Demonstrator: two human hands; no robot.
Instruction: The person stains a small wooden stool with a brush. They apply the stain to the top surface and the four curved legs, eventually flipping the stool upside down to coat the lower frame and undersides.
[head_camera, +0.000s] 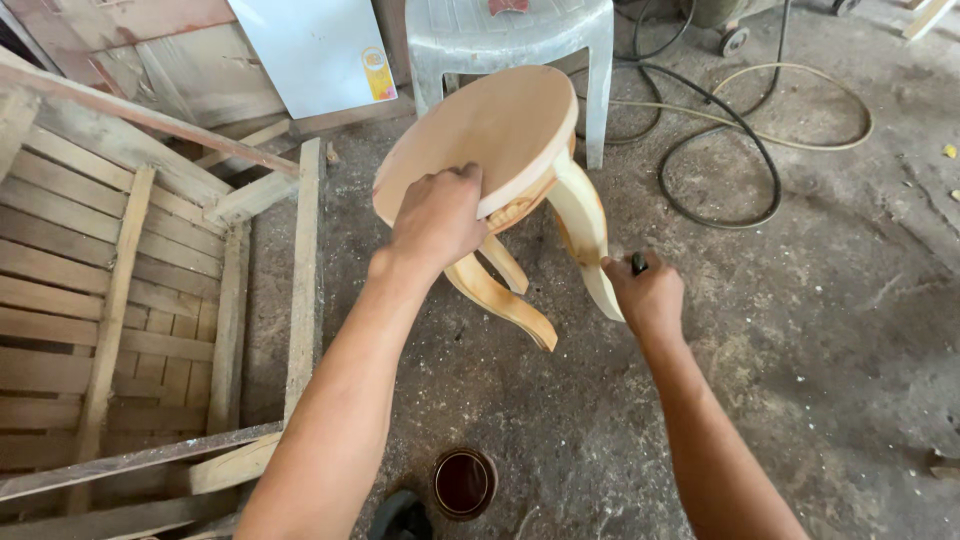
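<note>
Stool (500, 135): pale bare wood, round top, curved legs, tilted.

Slatted wooden frame (130, 300) lay at left on the concrete floor (850, 330). Grey plastic chair (510, 40) stood behind; black and tan hoses (740, 150) coiled right. Open tin of dark liquid (464, 483) sat near bottom.

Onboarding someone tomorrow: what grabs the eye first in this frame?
The pale round wooden stool at centre, tilted, with the left hand gripping its seat edge. The right hand holds a small dark tool against one curved leg. Below, an open can of dark liquid stands on the dusty floor.
</note>
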